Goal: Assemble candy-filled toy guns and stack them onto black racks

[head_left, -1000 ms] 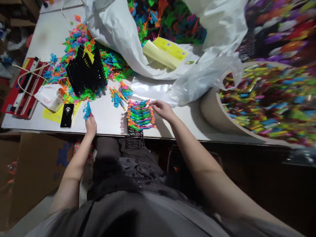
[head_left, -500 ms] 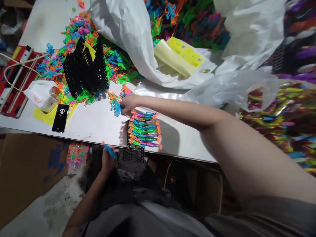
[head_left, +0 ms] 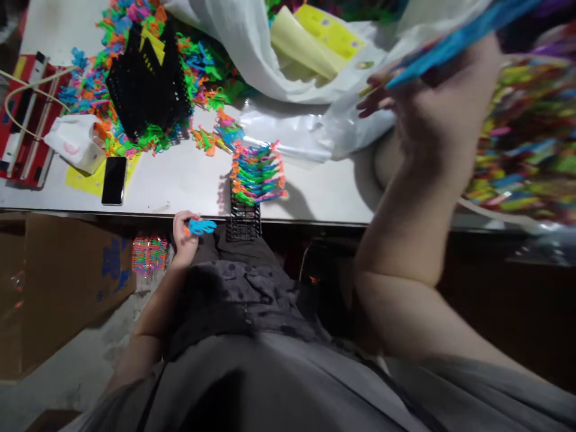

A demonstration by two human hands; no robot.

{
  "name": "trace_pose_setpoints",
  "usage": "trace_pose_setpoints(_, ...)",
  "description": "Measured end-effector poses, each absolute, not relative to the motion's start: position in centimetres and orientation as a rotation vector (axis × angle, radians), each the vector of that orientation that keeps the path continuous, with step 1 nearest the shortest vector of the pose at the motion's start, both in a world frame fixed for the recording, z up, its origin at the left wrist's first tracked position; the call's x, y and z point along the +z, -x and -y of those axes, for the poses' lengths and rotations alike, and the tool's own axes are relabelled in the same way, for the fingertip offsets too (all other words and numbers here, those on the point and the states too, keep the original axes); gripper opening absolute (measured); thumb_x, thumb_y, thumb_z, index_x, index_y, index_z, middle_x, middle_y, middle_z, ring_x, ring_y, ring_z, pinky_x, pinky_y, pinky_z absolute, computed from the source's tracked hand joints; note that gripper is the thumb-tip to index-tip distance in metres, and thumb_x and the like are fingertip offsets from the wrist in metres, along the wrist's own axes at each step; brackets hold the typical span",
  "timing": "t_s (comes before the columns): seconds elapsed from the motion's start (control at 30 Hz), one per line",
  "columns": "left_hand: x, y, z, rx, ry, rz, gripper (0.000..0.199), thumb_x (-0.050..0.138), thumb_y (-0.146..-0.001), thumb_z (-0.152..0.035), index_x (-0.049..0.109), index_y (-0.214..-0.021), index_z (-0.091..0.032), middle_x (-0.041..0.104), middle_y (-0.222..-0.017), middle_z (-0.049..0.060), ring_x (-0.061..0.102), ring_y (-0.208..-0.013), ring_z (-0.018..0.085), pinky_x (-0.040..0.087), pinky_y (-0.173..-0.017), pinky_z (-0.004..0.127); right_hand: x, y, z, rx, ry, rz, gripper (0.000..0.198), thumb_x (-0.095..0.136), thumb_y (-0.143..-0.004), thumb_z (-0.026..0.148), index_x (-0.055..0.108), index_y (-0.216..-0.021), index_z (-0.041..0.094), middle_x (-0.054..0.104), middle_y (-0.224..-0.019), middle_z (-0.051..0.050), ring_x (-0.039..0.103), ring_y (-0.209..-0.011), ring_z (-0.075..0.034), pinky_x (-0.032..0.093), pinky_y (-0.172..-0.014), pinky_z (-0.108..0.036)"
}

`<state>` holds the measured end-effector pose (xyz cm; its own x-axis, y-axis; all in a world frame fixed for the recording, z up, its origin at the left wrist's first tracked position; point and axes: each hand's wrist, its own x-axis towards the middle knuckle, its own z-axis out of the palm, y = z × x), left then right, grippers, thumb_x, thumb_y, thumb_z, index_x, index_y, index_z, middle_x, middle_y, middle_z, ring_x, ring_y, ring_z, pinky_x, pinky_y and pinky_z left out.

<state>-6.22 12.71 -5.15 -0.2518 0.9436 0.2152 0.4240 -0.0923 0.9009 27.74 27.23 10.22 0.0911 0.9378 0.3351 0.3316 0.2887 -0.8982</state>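
Your left hand is pinching a small blue plastic piece just below the near edge of the tabletop, fingers closed on one end while the rest is sticking out toward 3 o'clock. Your right hand is hanging raised close to the camera at about 2 o'clock, gripping a blurred blue strip; what exactly that strip is you cannot tell. The blue piece is looking light, thin and stiff, likely a little springy and smooth, so a fingertip pinch across its flat middle should be serving better than a grip on the narrow prongs, which could be snapping or slipping. Just at 1 o'clock from the left hand, a black mesh rack is overhanging the tabletop edge, carrying a stacked row of coloured pieces. Farther out at 11 o'clock, black baskets are standing in a loose heap of pieces, with a phone lying at 10 o'clock. A white sack is spreading at 12 o'clock.
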Motion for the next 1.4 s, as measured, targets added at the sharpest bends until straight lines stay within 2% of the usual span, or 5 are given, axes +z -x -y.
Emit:
trace_pose_setpoints(0.17,-6.3,3.2,-15.1,1.324,-1.582,-1.456,0.021,0.061,-0.077,-0.04,0.056,-0.082,-0.02,0.058,-0.088,0.004,0.059,-0.087,0.018,0.05,-0.083,0.034,1.0,-25.6,-17.5,0.658,1.567,1.02,0.026,0.046,-0.081,0.05,0.053,-0.089,0.026,0.065,-0.091,-0.01,0.068,-0.086,-0.024,0.059,-0.066,-0.037)
trace_pose_setpoints(0.27,-7.6,1.0,-16.6,1.313,-1.573,-1.412,0.016,0.063,-0.077,-0.031,0.055,-0.086,-0.02,0.06,-0.088,0.004,0.061,-0.087,0.017,0.05,-0.084,0.033,-4.4,-22.2,-14.8,0.828,1.607,0.905,0.028,0.05,-0.078,0.047,0.053,-0.087,0.021,0.065,-0.084,-0.009,0.067,-0.085,-0.023,0.057,-0.078,-0.041)
trace_pose_setpoints(0.4,-9.4,-0.8,-17.9,1.257,-1.571,-1.49,0.015,0.062,-0.077,-0.021,0.055,-0.09,-0.019,0.062,-0.091,0.006,0.061,-0.091,0.019,0.048,-0.086,0.033,-7.8,-19.3,-14.8,0.937,1.549,0.915,0.025,0.056,-0.075,0.041,0.05,-0.09,0.021,0.066,-0.093,-0.007,0.064,-0.09,-0.02,0.053,-0.084,-0.039)
trace_pose_setpoints(0.9,-8.9,-0.3,-18.5,1.065,-1.768,-1.501,0.013,0.061,-0.077,-0.015,0.057,-0.089,-0.018,0.062,-0.085,0.006,0.061,-0.084,0.019,0.049,-0.077,0.032,-8.8,-18.4,-16.5,0.772,1.8,1.254,0.012,0.055,-0.072,0.027,0.045,-0.076,0.022,0.048,-0.062,0.002,0.049,-0.061,-0.015,0.045,-0.065,-0.03)
trace_pose_setpoints(1.4,-7.9,-2.0,-18.5,0.998,-1.662,-1.615,0.016,0.064,-0.075,-0.013,0.049,-0.078,-0.019,0.056,-0.076,0.004,0.058,-0.08,0.021,0.048,-0.078,0.039,-8.5,-17.3,-16.3,0.725,1.918,1.354,0.016,0.054,-0.075,0.029,0.048,-0.088,0.021,0.06,-0.078,-0.003,0.059,-0.076,-0.019,0.044,-0.07,-0.029)
